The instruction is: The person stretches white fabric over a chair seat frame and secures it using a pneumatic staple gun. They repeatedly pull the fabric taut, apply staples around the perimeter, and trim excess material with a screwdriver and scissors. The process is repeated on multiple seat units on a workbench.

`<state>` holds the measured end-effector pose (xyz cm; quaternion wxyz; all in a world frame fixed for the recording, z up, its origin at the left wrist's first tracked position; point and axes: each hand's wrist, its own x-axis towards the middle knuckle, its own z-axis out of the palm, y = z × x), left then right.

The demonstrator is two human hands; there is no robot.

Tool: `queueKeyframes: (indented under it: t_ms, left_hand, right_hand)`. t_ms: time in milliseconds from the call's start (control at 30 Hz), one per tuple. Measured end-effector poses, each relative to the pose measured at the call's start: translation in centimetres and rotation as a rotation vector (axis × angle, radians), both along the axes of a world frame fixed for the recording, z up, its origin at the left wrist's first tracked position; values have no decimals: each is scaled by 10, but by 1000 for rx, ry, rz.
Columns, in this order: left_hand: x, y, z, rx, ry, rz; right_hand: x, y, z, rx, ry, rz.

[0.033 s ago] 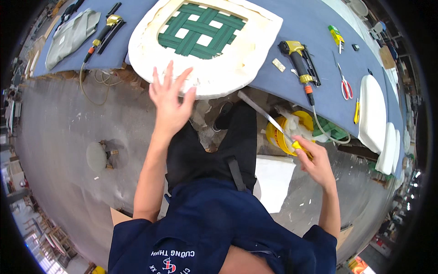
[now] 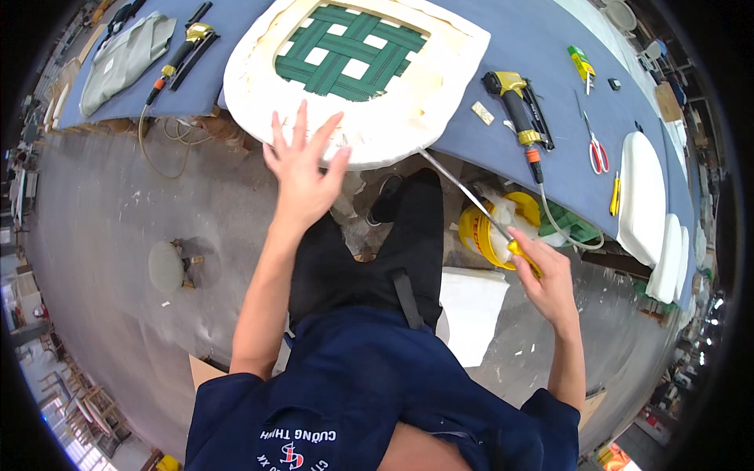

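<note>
While left fingers (image 2: pixel 301 125) spread, padded seat (image 2: pixel 381 114) lies beneath.

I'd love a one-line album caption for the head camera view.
Left hand spread over a white padded panel with woven green webbing, right hand gripping a yellow-handled metal tool.

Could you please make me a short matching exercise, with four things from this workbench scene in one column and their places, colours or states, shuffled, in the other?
Column one
1. Left hand
2. Right hand
3. Scissors
4. Webbing

Column two
A. Red-handled, lying on the blue table
B. Spread out at the near edge of the white seat
C. Green, woven across an opening
D. Closed around the yellow handle of a long metal tool

Right pairs: 1-B, 2-D, 3-A, 4-C
</note>
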<state>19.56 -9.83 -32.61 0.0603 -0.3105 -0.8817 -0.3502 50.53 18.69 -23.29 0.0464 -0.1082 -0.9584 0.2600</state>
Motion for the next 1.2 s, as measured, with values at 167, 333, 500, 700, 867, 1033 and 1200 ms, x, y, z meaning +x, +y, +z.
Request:
queueKeyframes:
  t_ms: [167, 333, 500, 700, 867, 1033, 1200]
  left_hand:
    - [3, 23, -7, -125, -85, 87]
    - [0, 18, -13, -50, -40, 45]
    - [-2, 20, -15, 5, -21, 28]
    - [4, 20, -15, 34, -61, 62]
    - [3, 23, -27, 117, -39, 13]
    - [-5, 20, -24, 88, -48, 32]
    - [-3, 28, -16, 19, -93, 116]
  right_hand:
    - [-40, -17, 13, 263, -37, 149]
    - [-68, -12, 17, 371, -89, 230]
    - [-77, -10, 46, 499, -173, 285]
    - [-80, -37, 63, 712, -203, 328]
    - [-59, -60, 22, 615, -166, 201]
    - [-33, -110, -75, -896, -179, -340]
    - [-38, -99, -49, -231, 19, -148]
